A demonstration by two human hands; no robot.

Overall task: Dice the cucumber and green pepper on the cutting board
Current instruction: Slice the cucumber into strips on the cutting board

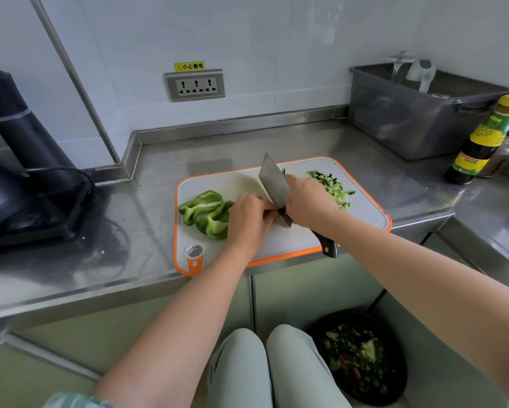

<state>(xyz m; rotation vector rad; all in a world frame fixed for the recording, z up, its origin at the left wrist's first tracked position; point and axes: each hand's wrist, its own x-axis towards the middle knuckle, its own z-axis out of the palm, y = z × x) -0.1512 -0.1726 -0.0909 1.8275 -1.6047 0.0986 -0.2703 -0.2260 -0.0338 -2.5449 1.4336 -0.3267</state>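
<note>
My right hand (pixel 307 201) clamps the cleaver (pixel 273 184); my left hand (pixel 248 220) curls beside its blade, pinching something hidden. Green pepper pieces (pixel 206 213) lie left, diced cucumber (pixel 332 188) right.

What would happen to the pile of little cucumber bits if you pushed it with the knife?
The diced cucumber would probably slide and scatter, since it lies as many loose small pieces. The bits look wet and cube-like, so they would likely skid rather than roll on the smooth cutting board. A few might stick to the knife.
</note>
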